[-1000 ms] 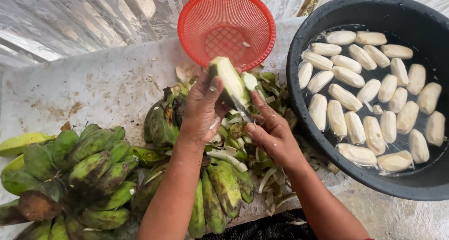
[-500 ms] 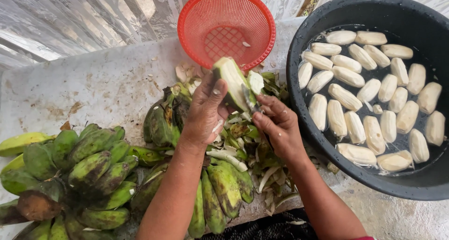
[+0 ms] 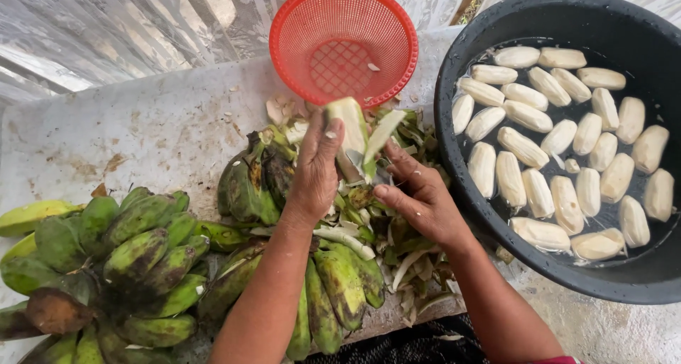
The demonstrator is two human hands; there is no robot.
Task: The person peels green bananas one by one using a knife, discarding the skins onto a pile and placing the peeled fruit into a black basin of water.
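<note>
While the big black basin (image 3: 454, 158) fills the right side of the frame, holding water and a crowd of pale peeled bananas (image 3: 560, 133), the worn grey table (image 3: 142, 130) takes up the left and centre. Heaped at lower left are bunches of green bananas (image 3: 135, 265), unpeeled, and in the upper middle sits a red mesh basket (image 3: 344, 41) with only a scrap or two inside. A litter of green peelings (image 3: 383, 243) lies between the basket and the near edge, under both hands.

What has changed is at the centre. A second ago the half-peeled banana (image 3: 347, 126) showed a broad cut face with skin clinging on its right side; now a long strip of peel (image 3: 379, 137) stands away from the fruit, curling out to the right, so one more band of skin has come free. The banana sits just below the basket's rim, upright and a little tilted. The left hand (image 3: 316, 172) has its fingers wrapped round the banana's lower part, thumb up along it. The right hand (image 3: 418, 194) has dropped slightly lower and is closed on a small knife (image 3: 349, 168), whose blade I can only just make out low against the fruit. Some green skin remains on the banana, so the peeling looks only partly done.
</note>
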